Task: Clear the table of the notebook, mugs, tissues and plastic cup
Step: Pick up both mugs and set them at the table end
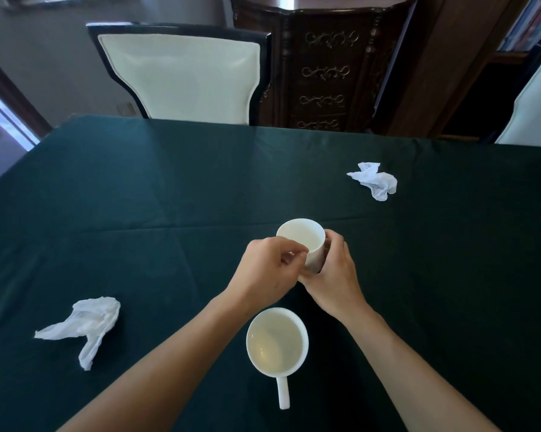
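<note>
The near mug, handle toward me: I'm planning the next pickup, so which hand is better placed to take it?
Probably the left hand. The right hand wraps the far mug, while the left only touches its rim with its fingertips. The near mug sits between both forearms, so the freer left could drop back to it.
</note>
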A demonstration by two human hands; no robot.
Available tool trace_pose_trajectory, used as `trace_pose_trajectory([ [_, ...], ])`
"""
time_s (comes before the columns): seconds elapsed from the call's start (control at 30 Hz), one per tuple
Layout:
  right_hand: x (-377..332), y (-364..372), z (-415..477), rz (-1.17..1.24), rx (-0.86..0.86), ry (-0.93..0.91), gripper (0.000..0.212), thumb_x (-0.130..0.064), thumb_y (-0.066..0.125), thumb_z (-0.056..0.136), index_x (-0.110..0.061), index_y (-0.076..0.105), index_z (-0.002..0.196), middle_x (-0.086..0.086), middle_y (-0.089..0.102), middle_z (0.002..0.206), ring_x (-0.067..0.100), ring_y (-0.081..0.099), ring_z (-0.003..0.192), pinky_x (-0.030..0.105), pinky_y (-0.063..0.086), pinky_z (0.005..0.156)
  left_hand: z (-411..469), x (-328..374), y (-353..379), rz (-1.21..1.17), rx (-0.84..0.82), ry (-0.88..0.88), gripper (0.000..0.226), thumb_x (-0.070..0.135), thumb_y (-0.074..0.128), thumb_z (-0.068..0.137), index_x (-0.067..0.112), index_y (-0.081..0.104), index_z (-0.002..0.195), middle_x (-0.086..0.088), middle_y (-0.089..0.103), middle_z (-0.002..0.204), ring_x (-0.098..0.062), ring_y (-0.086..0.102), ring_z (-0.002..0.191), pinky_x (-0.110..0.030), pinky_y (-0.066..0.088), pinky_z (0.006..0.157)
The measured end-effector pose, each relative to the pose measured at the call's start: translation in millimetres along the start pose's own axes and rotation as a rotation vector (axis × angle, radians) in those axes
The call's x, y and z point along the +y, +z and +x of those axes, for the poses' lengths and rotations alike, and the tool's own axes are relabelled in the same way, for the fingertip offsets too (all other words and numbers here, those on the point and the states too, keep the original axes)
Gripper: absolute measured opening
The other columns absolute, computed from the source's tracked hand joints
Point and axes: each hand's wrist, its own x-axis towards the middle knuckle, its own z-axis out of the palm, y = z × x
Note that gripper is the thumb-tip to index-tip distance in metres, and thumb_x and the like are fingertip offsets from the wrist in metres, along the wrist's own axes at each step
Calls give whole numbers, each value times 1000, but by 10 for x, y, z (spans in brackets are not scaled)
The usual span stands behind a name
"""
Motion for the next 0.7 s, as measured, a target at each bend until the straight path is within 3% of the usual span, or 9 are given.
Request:
trace_pose_trajectory([
  [0.2,53,-54,-63,51,0,-21,90,-49,90,61,-26,39,132,-5,51,132,13,55,117,12,44,79,-78,-41,69,-34,-23,14,21,19,63,97,20,83,104,8,81,101,-5,73,90,-26,59,86],
  [0.4,120,-30,-103,67,-13,-49,88,-42,93,65,-36,30,125,-5,54,133,14,59,115,9,49,77,-116,-120,91,-62,-31,19,20,19,64,97,22,82,105,8,80,101,-3,73,93,-28,59,87],
  [0.47,159,-16,-121,89,-25,-42,90,-44,91,64,-34,31,130,-4,55,136,15,61,118,17,52,84,-119,-141,91,-79,-11,45,19,16,65,96,20,82,105,8,78,105,-4,72,93,-26,58,86],
  [0.57,185,-28,-194,140,-43,3,108,-39,90,69,-29,24,152,-1,47,150,15,52,133,34,49,106,-143,-196,50,-159,94,70,19,10,70,93,20,81,104,12,73,112,-2,72,93,-16,57,81],
  [0.63,170,-82,-310,186,-2,42,107,-35,88,76,-32,19,158,0,37,159,14,45,141,33,43,113,-159,-267,-25,-213,176,51,19,11,73,92,24,81,103,15,73,110,0,71,95,-14,57,79],
  [0.7,162,-166,-489,237,69,66,93,-37,83,82,-35,28,156,-8,36,159,7,45,140,30,44,112,-156,-367,-118,-253,211,-17,19,18,77,91,30,78,105,17,73,111,0,69,100,-14,58,79],
])
